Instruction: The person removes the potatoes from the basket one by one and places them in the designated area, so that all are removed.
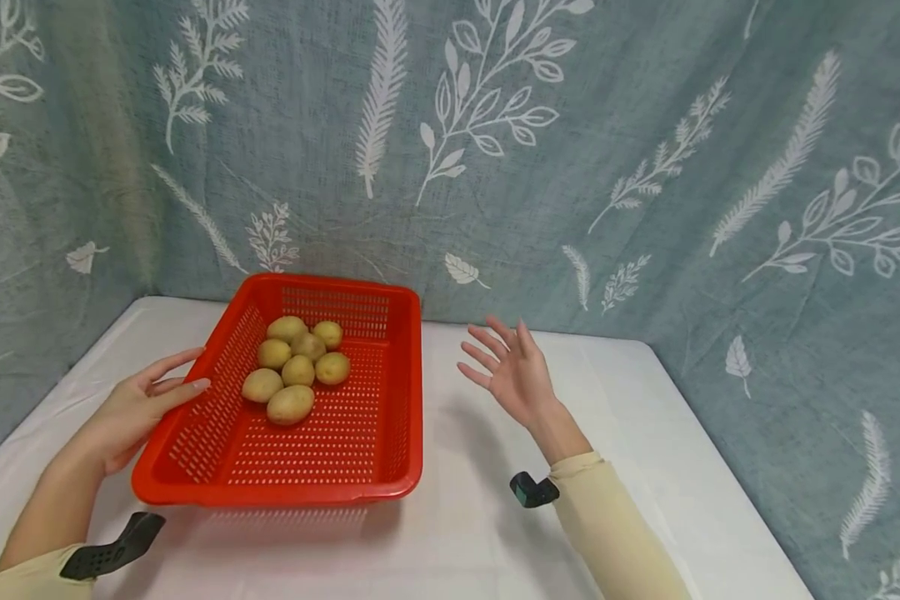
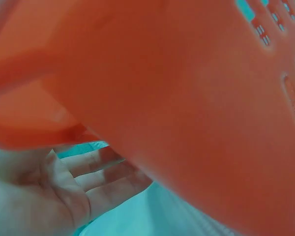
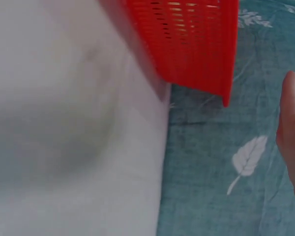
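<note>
A red plastic basket (image 1: 345, 433) with slotted walls stands on the left half of the table. Several potatoes (image 1: 291, 405) lie together inside it, toward its left and far side. My left hand (image 1: 138, 408) holds the basket's left rim, thumb over the top. In the left wrist view, the fingers (image 2: 113, 189) reach under the rim beside the outer wall. To the right of the basket and apart from it, my right hand (image 1: 521, 375) is raised above the table with spread fingers and holds nothing. Only part of that hand (image 3: 292, 142) shows in the right wrist view.
A white cloth covers the table (image 1: 630, 417). Behind it and along both sides hangs a grey-green curtain (image 1: 330, 217) with white leaf prints. Each forearm wears a dark strap-like device (image 1: 532, 490).
</note>
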A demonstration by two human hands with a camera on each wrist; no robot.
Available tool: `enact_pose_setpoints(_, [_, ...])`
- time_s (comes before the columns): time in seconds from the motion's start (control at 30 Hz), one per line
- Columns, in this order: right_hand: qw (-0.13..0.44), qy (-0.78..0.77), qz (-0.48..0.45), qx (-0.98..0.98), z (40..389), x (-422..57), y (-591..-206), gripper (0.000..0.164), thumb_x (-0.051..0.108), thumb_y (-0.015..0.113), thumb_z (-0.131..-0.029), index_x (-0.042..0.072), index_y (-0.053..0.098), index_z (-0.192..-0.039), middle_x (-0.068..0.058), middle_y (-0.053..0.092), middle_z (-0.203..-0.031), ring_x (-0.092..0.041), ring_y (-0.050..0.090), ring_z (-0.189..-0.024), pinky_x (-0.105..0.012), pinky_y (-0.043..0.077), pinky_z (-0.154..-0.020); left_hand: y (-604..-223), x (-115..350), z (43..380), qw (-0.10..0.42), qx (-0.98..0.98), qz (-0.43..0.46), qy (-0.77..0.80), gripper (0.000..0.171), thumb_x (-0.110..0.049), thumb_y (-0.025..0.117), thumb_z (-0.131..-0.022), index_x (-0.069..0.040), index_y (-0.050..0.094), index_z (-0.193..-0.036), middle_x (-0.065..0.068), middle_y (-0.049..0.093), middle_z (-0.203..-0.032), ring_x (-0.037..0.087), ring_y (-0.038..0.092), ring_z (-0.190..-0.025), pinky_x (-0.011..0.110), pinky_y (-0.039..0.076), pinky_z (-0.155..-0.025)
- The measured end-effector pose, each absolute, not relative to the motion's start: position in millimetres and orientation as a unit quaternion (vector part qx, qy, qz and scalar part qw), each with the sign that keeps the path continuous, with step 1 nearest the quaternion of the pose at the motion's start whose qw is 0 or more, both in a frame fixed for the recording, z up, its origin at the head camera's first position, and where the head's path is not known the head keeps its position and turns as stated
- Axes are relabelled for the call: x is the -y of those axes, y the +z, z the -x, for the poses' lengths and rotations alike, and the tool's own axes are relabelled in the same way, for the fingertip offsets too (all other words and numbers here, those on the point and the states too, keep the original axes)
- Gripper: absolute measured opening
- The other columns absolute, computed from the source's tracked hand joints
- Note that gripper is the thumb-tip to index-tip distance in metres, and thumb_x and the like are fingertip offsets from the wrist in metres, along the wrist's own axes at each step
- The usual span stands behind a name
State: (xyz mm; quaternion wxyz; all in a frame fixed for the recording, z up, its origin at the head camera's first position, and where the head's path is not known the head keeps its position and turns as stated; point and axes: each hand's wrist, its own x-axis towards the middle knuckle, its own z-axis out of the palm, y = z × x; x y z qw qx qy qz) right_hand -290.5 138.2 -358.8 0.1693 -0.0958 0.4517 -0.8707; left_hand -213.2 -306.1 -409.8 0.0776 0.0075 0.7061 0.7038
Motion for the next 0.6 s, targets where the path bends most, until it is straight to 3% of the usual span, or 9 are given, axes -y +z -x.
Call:
enact_pose_setpoints(0.23, [0.172,-0.870,0.078,-0.456,307,-108,-328,0.059,0.046,0.024,-0.103,0.010,0.023,-0.151,-0.017,0.024,-0.152,-0.037,0.026,-0.136,-0.051,0.030,-0.106,-410,304,211,0.055,-0.723,-0.009,0.689,0.056,-0.020,0.054,-0.098,-0.027,0.030,-0.148,-0.017,0.063,-0.096,0.014,0.067,-0.079,0.037,0.057,-0.065])
enact_pose_setpoints(0.6, [0.169,-0.848,0.000,-0.502,331,-60,-304,0.055,0.042,0.032,-0.103,0.009,0.034,-0.147,-0.016,0.036,-0.146,-0.036,0.038,-0.130,-0.048,0.040,-0.099,-410,299,211,0.038,-0.768,0.003,0.639,0.063,-0.028,0.057,-0.096,-0.019,0.028,-0.151,-0.016,0.056,-0.098,0.011,0.065,-0.081,0.038,0.057,-0.068])
